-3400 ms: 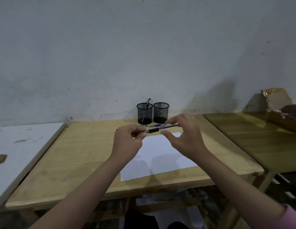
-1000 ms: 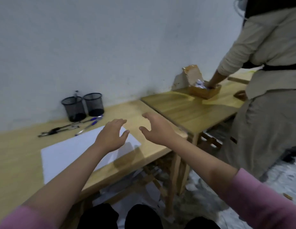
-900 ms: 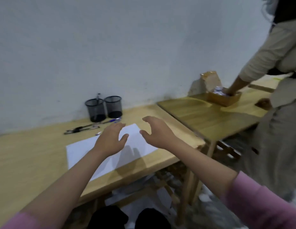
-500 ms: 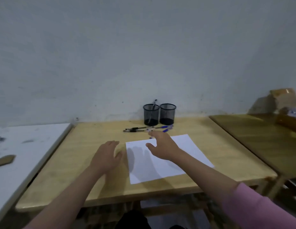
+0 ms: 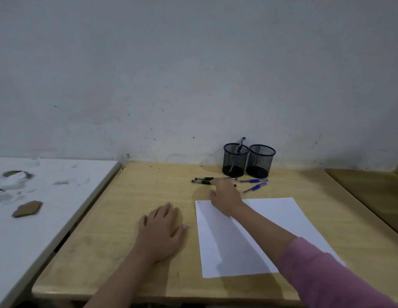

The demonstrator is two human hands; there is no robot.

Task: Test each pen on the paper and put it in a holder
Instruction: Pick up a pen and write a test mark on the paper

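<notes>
White paper [image 5: 256, 236] (no legible writing); right hand [image 5: 226, 196] loosely spread over black pens [image 5: 202, 181].

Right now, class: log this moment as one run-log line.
right hand: reaching black pens | left hand: flat on table | left holder: one pen | paper: nearly blank
</notes>
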